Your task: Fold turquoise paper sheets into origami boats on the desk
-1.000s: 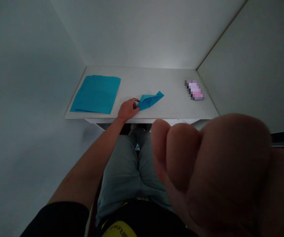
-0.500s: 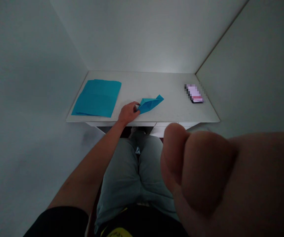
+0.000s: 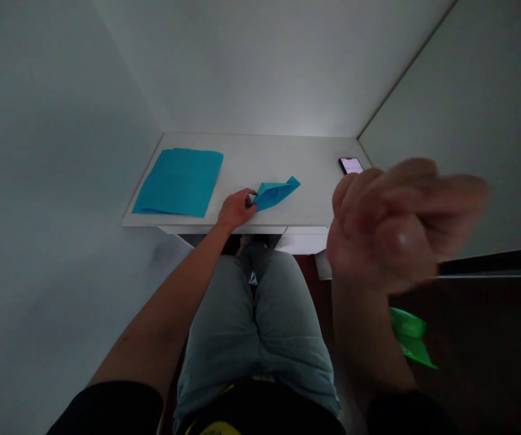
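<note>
From the head camera, you are sitting in front of a small white desk [image 3: 287,154] set in a corner, and your left hand [image 3: 235,208] is resting at the desk's near edge, its fingers closing in a pinch on the near tip of the folded blue paper [image 3: 274,192]. That piece is lying on the desk close to the middle of its front edge, half formed and pointing away toward the desk's right side. Your right hand [image 3: 389,226] is hanging in the air close to the lens, off the desk's right front corner, blurred and loosely curled; it is gripping nothing you can see (the blur makes the fingers hard to read). A stack of flat blue sheets [image 3: 179,181] is lying at the desk's left end, a phone [image 3: 351,164] is sitting at its far right, and something green [image 3: 407,338] is lying on the floor below the desk's right side. By my reading you are pausing mid-fold, one hand anchoring the piece. The next crease is probably calling for the free hand to come down beside the paper and press.
</note>
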{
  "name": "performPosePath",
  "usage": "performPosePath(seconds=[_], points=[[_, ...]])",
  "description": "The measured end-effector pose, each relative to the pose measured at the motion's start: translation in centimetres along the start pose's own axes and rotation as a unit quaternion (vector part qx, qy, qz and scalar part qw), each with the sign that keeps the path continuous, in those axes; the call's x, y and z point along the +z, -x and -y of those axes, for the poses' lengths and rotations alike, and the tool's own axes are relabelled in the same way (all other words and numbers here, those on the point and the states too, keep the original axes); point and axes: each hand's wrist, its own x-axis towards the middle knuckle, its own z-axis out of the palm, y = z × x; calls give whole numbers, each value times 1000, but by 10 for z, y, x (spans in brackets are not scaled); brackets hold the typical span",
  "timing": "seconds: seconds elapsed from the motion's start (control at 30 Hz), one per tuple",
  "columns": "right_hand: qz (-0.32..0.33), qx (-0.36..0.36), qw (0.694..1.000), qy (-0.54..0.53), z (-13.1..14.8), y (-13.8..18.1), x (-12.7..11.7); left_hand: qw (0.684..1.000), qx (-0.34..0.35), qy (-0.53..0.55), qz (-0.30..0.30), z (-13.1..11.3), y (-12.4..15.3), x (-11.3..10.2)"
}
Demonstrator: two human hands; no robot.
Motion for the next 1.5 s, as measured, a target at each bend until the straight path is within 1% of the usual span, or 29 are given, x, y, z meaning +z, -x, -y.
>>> performPosePath(seconds=[0.03,0.07,0.13,0.17,0.2,0.23,0.3,0.4,0.5,0.57,0.63,0.67,0.8,0.9,1.0,1.07,1.13,1.27,1.37,1.43,1.5], points=[[-43,-45,998,-18,-20,-7,-1,1000,0,1,1,1,0,0],[-62,-41,997,-18,-44,-12,-4,1000,0,3,2,1,-1,1],[-53,29,997,40,-94,-8,-14,1000,1,2,-1,3,-1,1],[-42,86,991,89,-119,-1,-19,1000,1,2,-2,3,-1,1],[-17,148,978,142,-142,8,-23,1000,-1,2,-4,3,-1,1],[17,192,963,189,-162,19,-25,1000,-6,3,-5,3,-1,1],[94,233,937,243,-193,42,-23,1000,-17,11,-4,3,-1,1],[199,272,900,276,-217,63,-4,999,-36,29,0,3,-1,0],[276,289,870,289,-226,68,17,998,-41,47,-1,3,0,0],[309,283,856,303,-229,68,24,997,-36,67,-8,3,1,0],[326,264,854,307,-232,69,25,996,-32,87,-16,2,1,0],[329,254,860,296,-233,69,23,995,-33,93,-22,2,1,-1],[333,230,894,191,-239,68,7,992,-48,99,-57,0,0,-3],[338,235,901,139,-245,64,-9,991,-43,107,-62,1,-2,-4],[329,247,904,115,-251,62,-22,990,-37,123,-58,2,-3,-2],[325,256,903,117,-254,61,-27,989,-35,130,-57,3,-3,-2],[333,244,901,137,-256,60,-32,990,-30,123,-57,4,-3,-1],[379,163,895,168,-253,57,-44,997,5,70,-38,3,-3,-1],[395,129,895,164,-248,57,-56,999,30,30,-14,2,-2,-1],[397,126,894,163,-246,59,-62,999,39,24,-6,3,-2,-1],[391,142,894,169,-246,60,-64,999,37,25,-2,3,-3,-1]])
